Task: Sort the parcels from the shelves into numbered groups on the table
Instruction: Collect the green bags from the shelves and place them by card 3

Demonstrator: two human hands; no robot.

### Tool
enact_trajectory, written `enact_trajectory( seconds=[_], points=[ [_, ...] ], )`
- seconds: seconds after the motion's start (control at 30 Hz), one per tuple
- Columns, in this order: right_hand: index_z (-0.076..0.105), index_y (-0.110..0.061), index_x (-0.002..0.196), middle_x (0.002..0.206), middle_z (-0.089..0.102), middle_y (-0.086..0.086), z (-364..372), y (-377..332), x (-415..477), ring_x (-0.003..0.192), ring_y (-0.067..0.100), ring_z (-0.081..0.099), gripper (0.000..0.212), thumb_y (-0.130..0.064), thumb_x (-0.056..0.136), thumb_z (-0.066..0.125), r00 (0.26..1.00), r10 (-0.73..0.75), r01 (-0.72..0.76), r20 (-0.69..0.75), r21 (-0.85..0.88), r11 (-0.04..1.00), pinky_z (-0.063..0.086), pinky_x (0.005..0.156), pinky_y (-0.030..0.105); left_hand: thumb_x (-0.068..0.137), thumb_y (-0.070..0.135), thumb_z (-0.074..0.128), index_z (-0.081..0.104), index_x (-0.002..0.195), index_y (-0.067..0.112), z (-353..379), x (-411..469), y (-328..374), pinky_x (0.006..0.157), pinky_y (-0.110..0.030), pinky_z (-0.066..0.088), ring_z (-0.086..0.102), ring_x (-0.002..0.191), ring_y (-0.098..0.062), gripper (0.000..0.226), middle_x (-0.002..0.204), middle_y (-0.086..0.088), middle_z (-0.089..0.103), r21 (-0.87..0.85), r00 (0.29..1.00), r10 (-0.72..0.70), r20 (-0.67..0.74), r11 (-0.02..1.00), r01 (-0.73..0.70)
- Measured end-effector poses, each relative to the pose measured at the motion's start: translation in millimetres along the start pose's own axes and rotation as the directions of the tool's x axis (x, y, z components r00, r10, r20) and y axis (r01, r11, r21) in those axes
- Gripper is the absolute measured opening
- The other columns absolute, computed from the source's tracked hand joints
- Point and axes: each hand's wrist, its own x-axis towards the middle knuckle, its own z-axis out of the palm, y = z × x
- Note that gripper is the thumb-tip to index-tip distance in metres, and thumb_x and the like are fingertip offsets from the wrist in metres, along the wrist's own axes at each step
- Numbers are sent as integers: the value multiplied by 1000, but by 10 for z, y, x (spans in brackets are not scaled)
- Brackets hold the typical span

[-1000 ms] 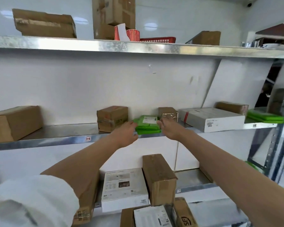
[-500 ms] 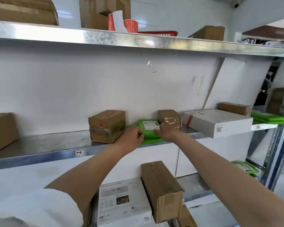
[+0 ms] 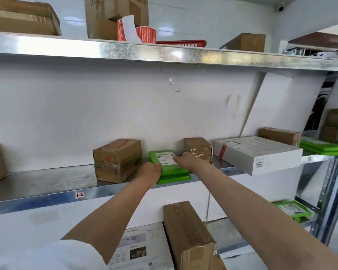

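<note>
**Stack of green parcels (image 3: 174,176) gripped on mid shelf (image 3: 47,184)**

L to R: brown box (image 3: 117,160), then left hand (image 3: 149,171), fingers curled round stack's left edge at shelf front; right hand (image 3: 185,160) lies on top parcel, one finger on its label, grip can't tell; taped box (image 3: 200,151) & white box (image 3: 258,152) further right

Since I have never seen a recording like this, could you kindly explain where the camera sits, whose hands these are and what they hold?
There is no machine: a person wears the camera on the head, so you look along their arms. The left hand grips a stack of green parcels on the middle shelf; the right hand lies on top of it, grip unclear. A brown box stands left of the stack, a small taped box and a white box to its right.
</note>
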Motion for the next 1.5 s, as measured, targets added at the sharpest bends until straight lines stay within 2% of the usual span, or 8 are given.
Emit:
enact_trajectory(
  seconds=[0.13, 0.3, 0.47, 0.63, 0.73, 1.03, 1.33, 1.5],
  points=[
    [51, -5, 129, 129, 57, 11, 116, 77, 71, 120, 29, 53, 53, -47, 97, 43, 996, 9, -20, -85, -128, 992, 39, 102, 38, 102, 33, 39, 59, 119, -4, 128, 6, 114, 86, -34, 48, 60, 108, -35, 46, 118, -22, 63, -122, 998, -60, -4, 991, 59],
    [64, 0, 91, 76, 55, 4, 122, 216, 113, 80, 22, 53, 33, -33, 89, 64, 994, 17, 5, -110, 195, 981, 35, 52, 23, 98, 28, 50, 63, 112, -8, 149, 13, 70, 70, -32, 41, 62, 99, -35, 40, 113, -25, 65, -382, 994, -97, -45, 921, 72],
    [67, 0, 103, 100, 69, 13, 44, 245, 92, 89, 25, 65, 21, -8, 84, 67, 981, -29, 121, -192, 490, 863, 54, 74, 32, 98, 9, 48, 62, 121, 4, 65, -66, 223, 79, -26, 46, 59, 95, -21, 27, 116, -14, 66, -563, 974, 25, -226, 812, -152],
    [61, -2, 120, 116, 66, 7, -120, 171, 52, 106, 20, 62, 46, 10, 75, 68, 920, -184, 351, -345, 522, 778, 50, 90, 30, 91, -12, 46, 54, 134, 12, -142, -80, 346, 73, -10, 45, 56, 102, -13, 50, 115, -1, 62, -568, 952, 130, -278, 777, -272],
    [54, -6, 126, 122, 62, 7, -60, 164, 100, 114, 20, 57, 60, 9, 72, 72, 914, -232, 369, -331, 448, 814, 45, 89, 26, 90, -15, 44, 58, 128, 5, -124, -82, 269, 60, -1, 43, 56, 95, -13, 45, 116, -8, 64, -545, 949, 111, -295, 796, -262],
    [54, -4, 126, 127, 61, 12, 166, 170, 200, 117, 25, 56, 29, -12, 98, 50, 943, -182, 304, -278, 502, 810, 40, 89, 23, 96, -6, 43, 52, 137, 12, -109, -18, 114, 89, -17, 40, 53, 111, -12, 45, 126, 0, 59, -542, 954, 65, -293, 810, -222],
    [62, -7, 116, 109, 65, 5, 43, 154, -163, 99, 16, 60, 22, -12, 96, 54, 928, -234, 371, -290, 664, 649, 43, 83, 24, 95, 10, 56, 66, 122, 14, -250, -380, 143, 81, -14, 48, 63, 101, -9, 29, 114, 2, 69, -511, 904, 81, -420, 802, -309],
    [62, -18, 111, 106, 67, 1, 92, 208, -468, 96, 15, 61, 16, -19, 97, 54, 931, -281, 362, -234, 704, 611, 48, 86, 29, 90, 11, 65, 67, 120, 12, -264, -871, 98, 75, -10, 52, 67, 88, 5, 30, 107, 8, 71, -691, 889, -25, -457, 639, -338]
  ],
)
